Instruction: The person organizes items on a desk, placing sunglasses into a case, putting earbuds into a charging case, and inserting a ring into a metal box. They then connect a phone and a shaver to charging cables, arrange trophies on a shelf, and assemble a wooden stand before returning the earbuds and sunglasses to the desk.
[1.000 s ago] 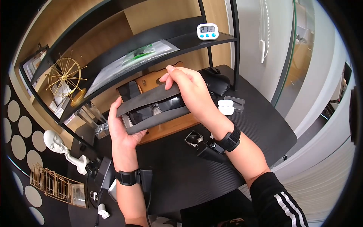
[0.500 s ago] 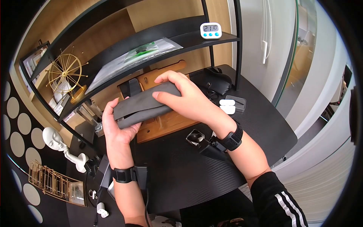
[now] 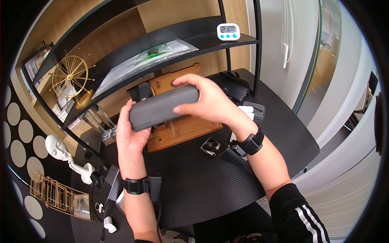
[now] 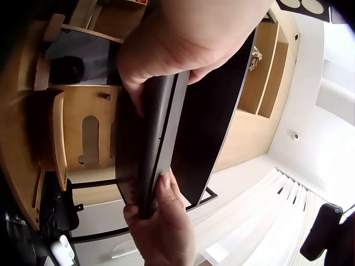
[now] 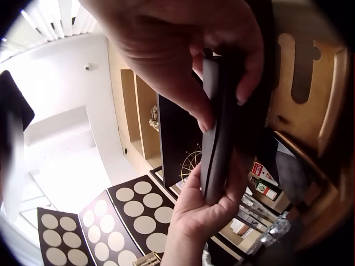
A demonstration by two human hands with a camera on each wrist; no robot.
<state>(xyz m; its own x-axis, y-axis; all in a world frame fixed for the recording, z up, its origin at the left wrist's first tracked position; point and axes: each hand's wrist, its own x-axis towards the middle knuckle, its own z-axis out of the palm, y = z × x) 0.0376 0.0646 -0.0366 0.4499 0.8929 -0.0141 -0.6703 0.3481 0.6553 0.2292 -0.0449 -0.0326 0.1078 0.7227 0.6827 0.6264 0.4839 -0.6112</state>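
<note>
A dark grey glasses case (image 3: 164,107) is held up over the desk, its flap folded down over the front. The sunglasses seen in it earlier are now hidden. My left hand (image 3: 133,135) grips its left end, thumb on the near side and fingers behind. At the right end, my right hand (image 3: 212,101) holds the case between thumb and fingers, the thumb lying on the front face. In the left wrist view a thin seam runs along the edge of the case (image 4: 158,138). From the right wrist, the flap edge of the case (image 5: 218,149) lies close against the body.
Behind the hands stands a wooden stand (image 3: 182,135). A black pouch (image 3: 236,87) and a white earbud case (image 3: 248,110) lie at the back right. A small dark object with a shiny rim (image 3: 210,146) rests on the black desk (image 3: 194,186). Above is a shelf with a timer (image 3: 228,32).
The glasses case was open with sunglasses showing; its flap has come down over them. My right hand has shifted its thumb to the front of the case.
</note>
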